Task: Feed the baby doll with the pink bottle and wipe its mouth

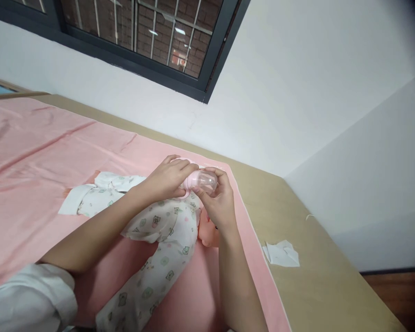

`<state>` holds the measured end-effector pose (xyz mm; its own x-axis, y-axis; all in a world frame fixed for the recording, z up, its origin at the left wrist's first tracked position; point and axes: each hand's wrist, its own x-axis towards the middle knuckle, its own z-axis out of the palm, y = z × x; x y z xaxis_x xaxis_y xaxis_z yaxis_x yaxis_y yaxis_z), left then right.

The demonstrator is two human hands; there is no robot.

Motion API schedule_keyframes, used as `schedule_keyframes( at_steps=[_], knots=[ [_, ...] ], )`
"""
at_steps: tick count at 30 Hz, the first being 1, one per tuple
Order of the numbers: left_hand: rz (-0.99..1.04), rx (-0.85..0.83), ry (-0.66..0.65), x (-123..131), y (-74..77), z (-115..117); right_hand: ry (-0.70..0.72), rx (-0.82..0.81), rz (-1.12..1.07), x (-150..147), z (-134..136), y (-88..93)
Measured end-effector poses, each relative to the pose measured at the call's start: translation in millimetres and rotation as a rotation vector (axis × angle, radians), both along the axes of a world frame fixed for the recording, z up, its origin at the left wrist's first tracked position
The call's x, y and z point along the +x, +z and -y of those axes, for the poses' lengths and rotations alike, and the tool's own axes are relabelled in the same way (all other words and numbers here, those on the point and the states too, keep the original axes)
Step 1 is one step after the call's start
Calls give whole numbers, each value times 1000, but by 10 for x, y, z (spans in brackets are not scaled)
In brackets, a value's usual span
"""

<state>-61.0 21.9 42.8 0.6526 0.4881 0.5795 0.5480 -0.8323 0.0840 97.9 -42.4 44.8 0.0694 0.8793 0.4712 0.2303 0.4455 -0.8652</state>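
Note:
Above a baby doll, both hands hold a pink baby bottle (pixel 191 180) with a clear dome cap (pixel 207 181), lying sideways in the air. My left hand (pixel 171 179) is wrapped round the bottle's pink body and hides much of it. My right hand (pixel 221 196) grips the clear cap, thumb below and fingers over its far end. Whether the cap sits fully on the bottle I cannot tell. Beneath lies the doll in white printed clothes (pixel 166 221), with its head (pixel 209 230) partly hidden by my right wrist.
A pink sheet (pixel 31 152) with creases covers most of the wooden table (pixel 273 203). A crumpled white tissue (pixel 281 253) lies on the wood at the right. Behind stand a white wall (pixel 263 92) and a dark-framed window (pixel 200 83).

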Motion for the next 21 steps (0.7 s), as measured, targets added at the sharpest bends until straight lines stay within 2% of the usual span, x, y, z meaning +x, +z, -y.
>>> schedule_keyframes(
  at_steps=[12,14,18,21],
  knots=[
    [-11,-63,19,-7,16,-9,-44,2,91,88,-24,21],
    [-42,-58,75,-63,24,-60,-160,71,99,205,-18,56],
    [-19,-60,267,-307,59,-244,-518,273,18,636,-22,151],
    [22,-121,374,-490,65,-376,-639,349,-29,1031,-112,95]
  ],
)
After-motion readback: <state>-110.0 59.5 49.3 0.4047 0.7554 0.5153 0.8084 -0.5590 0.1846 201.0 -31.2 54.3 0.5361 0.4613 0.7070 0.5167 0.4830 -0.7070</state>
